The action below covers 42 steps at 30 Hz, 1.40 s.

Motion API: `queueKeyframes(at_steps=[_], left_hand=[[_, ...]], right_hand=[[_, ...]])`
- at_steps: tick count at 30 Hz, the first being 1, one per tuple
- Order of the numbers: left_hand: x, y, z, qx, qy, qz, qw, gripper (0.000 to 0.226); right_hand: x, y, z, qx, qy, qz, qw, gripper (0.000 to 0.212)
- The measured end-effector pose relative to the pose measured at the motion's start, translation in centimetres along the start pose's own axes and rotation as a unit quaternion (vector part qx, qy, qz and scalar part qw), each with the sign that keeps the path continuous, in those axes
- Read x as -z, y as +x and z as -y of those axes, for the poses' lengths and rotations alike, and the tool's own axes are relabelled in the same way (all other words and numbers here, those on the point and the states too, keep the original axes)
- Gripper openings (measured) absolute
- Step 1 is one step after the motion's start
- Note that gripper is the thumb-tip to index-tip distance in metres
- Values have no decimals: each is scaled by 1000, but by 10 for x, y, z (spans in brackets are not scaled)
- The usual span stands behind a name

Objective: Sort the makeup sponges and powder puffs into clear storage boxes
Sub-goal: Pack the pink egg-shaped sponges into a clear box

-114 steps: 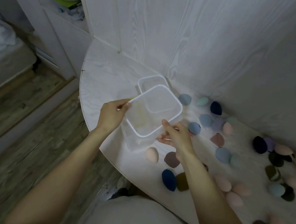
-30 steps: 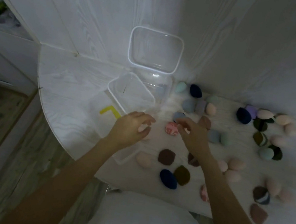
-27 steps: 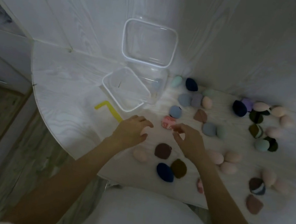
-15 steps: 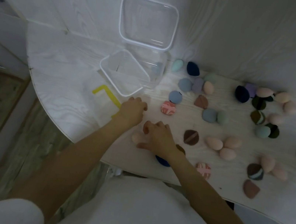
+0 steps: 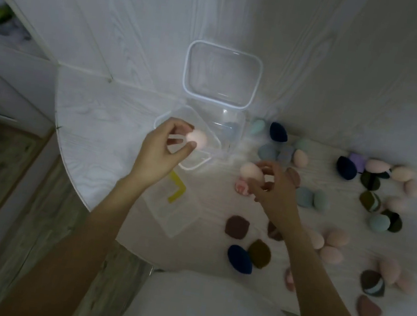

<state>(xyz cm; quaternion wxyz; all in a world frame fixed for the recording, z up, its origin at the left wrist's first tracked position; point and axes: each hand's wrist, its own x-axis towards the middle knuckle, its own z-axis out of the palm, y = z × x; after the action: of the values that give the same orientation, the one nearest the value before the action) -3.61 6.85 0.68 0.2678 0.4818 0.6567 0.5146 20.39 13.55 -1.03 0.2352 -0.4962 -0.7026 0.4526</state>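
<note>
My left hand (image 5: 161,147) pinches a pale pink egg-shaped sponge (image 5: 197,138) above the near clear box (image 5: 195,165). A second clear box (image 5: 235,129) stands behind the first box, and a clear lid (image 5: 222,74) leans on the wall above that second box. My right hand (image 5: 275,189) holds another pale pink sponge (image 5: 251,171) in its fingertips, to the right of the boxes and above a pink marbled sponge (image 5: 242,187). Several sponges in pink, blue, navy, brown and olive lie scattered over the white table (image 5: 98,124).
A flat clear lid with a yellow tab (image 5: 177,190) lies at the table's rounded front edge. Brown (image 5: 237,226), navy (image 5: 239,258) and olive (image 5: 259,253) sponges sit near that edge. White wood-grain walls enclose the corner. Wooden floor lies at left.
Both hands have risen from the table's front, each now holding a pale pink sponge. The left hand moved up over the near box; the right hand moved up and right.
</note>
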Motion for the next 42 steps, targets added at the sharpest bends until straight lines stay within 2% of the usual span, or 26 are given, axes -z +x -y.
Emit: queueKeyframes(at_steps=[3, 6, 8, 10, 13, 16, 19, 23, 25, 27, 29, 31, 34, 37, 40, 42], left_hand=[[21, 39, 9, -33, 108, 8, 994, 23], [28, 68, 25, -37, 211, 91, 973, 34], [24, 71, 37, -55, 258, 125, 956, 32], [24, 68, 44, -78, 290, 124, 946, 28], [27, 64, 48, -140, 349, 140, 916, 25], [32, 61, 49, -177, 377, 183, 891, 35], [35, 60, 44, -186, 389, 208, 878, 39], [37, 63, 45, -209, 449, 251, 832, 41], [35, 63, 45, -191, 470, 279, 815, 42], [32, 65, 42, -159, 482, 306, 805, 48], [29, 70, 37, -136, 478, 318, 807, 56], [27, 75, 35, -127, 450, 303, 830, 65], [28, 78, 39, -157, 424, 273, 849, 62], [33, 79, 40, -169, 433, 283, 839, 49], [36, 79, 43, -162, 482, 312, 803, 42], [35, 78, 46, -170, 489, 304, 800, 39]], right_hand=[[-3, 18, 25, 33, 41, -43, 998, 35], [-14, 39, 42, 71, 28, -66, 995, 29], [-22, 50, 44, 95, -10, -81, 992, 27], [-31, 55, 43, 142, -80, -75, 984, 28], [-41, 55, 33, 215, -263, -14, 941, 35], [-45, 58, 28, 234, -338, -9, 912, 38], [-40, 66, 27, 226, -350, -7, 909, 37], [-33, 72, 33, 210, -311, -10, 927, 34], [-36, 77, 44, 207, -272, -52, 938, 27], [-47, 87, 55, 197, -234, -55, 950, 25], [-62, 95, 63, 173, -221, -13, 960, 27], [-74, 100, 67, 151, -217, 26, 964, 27], [-83, 101, 66, 126, -220, 56, 966, 26], [-85, 100, 61, 111, -243, 72, 961, 29], [-84, 98, 56, 94, -252, 93, 959, 31], [-85, 98, 57, 87, -255, 102, 958, 32]])
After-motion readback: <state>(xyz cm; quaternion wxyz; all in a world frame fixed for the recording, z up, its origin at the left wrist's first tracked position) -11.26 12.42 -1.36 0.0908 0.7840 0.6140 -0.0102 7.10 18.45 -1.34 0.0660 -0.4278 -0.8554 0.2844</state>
